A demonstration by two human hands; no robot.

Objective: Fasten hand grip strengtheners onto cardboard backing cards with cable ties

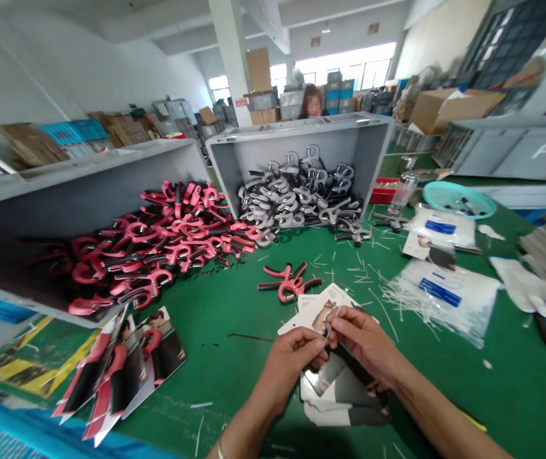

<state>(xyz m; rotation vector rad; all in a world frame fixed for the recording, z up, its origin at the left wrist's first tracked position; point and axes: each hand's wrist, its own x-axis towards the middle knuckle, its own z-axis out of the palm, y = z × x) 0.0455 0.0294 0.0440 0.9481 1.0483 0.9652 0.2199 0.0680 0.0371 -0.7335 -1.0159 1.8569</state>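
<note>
My left hand (295, 360) and my right hand (366, 341) meet at the front middle of the table, fingertips pinched close together. A thin white cable tie (329, 330) shows between them, its ends partly hidden by the fingers. Under and behind the hands lie printed cards (333, 296), with a stack of cards (325, 413) below the wrists. Just beyond them, pink-and-black hand grippers (293, 284) with metal springs lie on the green table (220, 363). At left, several pink hand grippers mounted on cards (158, 350) overlap in a pile.
A grey bin (168, 153) spills pink hand grippers; another bin (381, 146) holds grey ones. Bags of cable ties (455, 296) lie at right amid loose ties. Behind are a turquoise plate (483, 201) and a clear cup (401, 194). A person (312, 102) is beyond the bins.
</note>
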